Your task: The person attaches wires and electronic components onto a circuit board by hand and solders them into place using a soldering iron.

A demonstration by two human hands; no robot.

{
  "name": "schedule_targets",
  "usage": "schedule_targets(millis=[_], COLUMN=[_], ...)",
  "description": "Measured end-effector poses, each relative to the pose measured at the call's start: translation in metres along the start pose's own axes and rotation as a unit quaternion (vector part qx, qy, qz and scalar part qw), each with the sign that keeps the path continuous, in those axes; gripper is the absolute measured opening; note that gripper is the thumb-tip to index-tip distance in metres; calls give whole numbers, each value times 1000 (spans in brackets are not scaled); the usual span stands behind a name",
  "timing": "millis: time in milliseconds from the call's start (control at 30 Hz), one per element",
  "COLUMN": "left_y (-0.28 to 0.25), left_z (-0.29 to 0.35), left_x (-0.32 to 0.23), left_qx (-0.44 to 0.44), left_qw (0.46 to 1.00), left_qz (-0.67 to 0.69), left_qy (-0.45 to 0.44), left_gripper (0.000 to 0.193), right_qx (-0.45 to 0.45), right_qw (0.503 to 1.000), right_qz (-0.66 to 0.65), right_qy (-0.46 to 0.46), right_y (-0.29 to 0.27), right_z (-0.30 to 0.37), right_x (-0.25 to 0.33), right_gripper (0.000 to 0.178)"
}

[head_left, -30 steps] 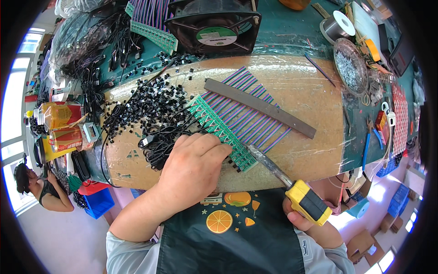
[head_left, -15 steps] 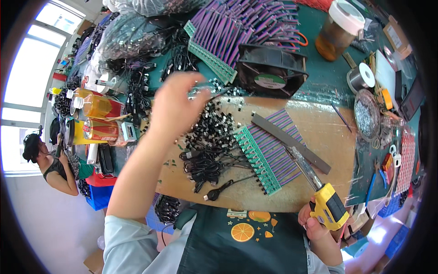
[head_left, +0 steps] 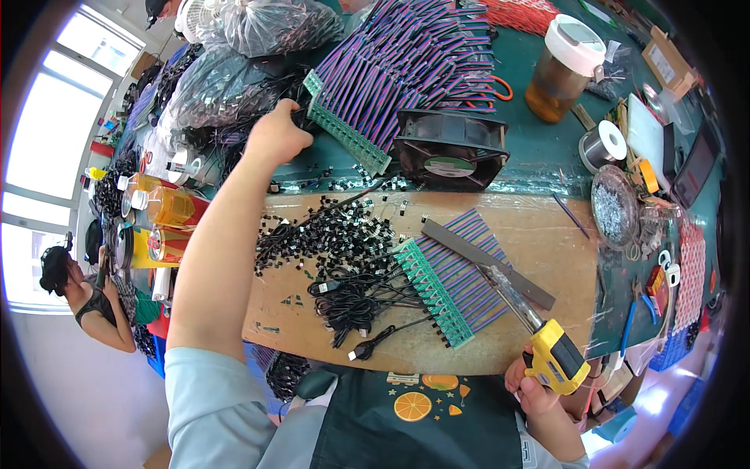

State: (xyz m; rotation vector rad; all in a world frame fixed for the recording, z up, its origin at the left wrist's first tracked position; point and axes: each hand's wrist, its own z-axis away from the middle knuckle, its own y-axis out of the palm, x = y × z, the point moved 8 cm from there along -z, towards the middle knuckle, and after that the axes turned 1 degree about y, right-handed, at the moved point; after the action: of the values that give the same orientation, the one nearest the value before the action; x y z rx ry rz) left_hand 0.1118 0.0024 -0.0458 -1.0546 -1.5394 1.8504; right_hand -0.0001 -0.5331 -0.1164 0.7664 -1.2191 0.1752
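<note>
"While the right hand [head_left: 535,391] grasps the handle of a yellow-and-black soldering gun [head_left: 558,357] at the lower right of the frame, where is the left hand [head_left: 277,134]?"

"At the upper left, at the end of an outstretched forearm, near some dark cables [head_left: 295,84] and just left of an upper circuit strip [head_left: 348,133]. Its thumb points to the right; whether its fingers close on anything cannot be told from this view."

"And the gun's metal barrel [head_left: 516,297]?"

"It slants up and to the left, its end over purple-and-black ribbon wires [head_left: 461,285], right of centre. Whether it touches them is unclear."

"Which board are those wires on?"

"A green circuit strip [head_left: 436,293], lying aslant just right of the frame's centre, with the wires spreading from its right side. A flat grey-brown bar [head_left: 491,264] lies across them."

"What lies to the left of that strip?"

"A tangle of black leads [head_left: 351,309], some reaching to the strip, and above it a scattered heap of small black connectors [head_left: 328,234]."

"And higher up?"

"A black fan [head_left: 451,152] at upper centre, beside the upper strip, and a white-lidded jar [head_left: 561,74] at the upper right."
</note>
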Motion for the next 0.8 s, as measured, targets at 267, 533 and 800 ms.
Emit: schedule_targets(millis=[267, 533, 800], left_y=[-77, -118, -151], left_z=[28, 66, 70], left_x=[-16, 29, 92], left_qx=[-67, -189, -303], left_qw=[934, 970, 945], left_qz=[-346, -151, 45], left_qy=[54, -9, -115], left_gripper=[42, 55, 60], right_qx=[1, 8, 12], right_qw=[1000, 1000, 1000], right_qz=[21, 10, -1], right_qy=[-7, -1, 4], right_y=[0, -3, -2], right_z=[2, 2, 1], right_x=[3, -3, -2], right_gripper=[62, 63, 64])
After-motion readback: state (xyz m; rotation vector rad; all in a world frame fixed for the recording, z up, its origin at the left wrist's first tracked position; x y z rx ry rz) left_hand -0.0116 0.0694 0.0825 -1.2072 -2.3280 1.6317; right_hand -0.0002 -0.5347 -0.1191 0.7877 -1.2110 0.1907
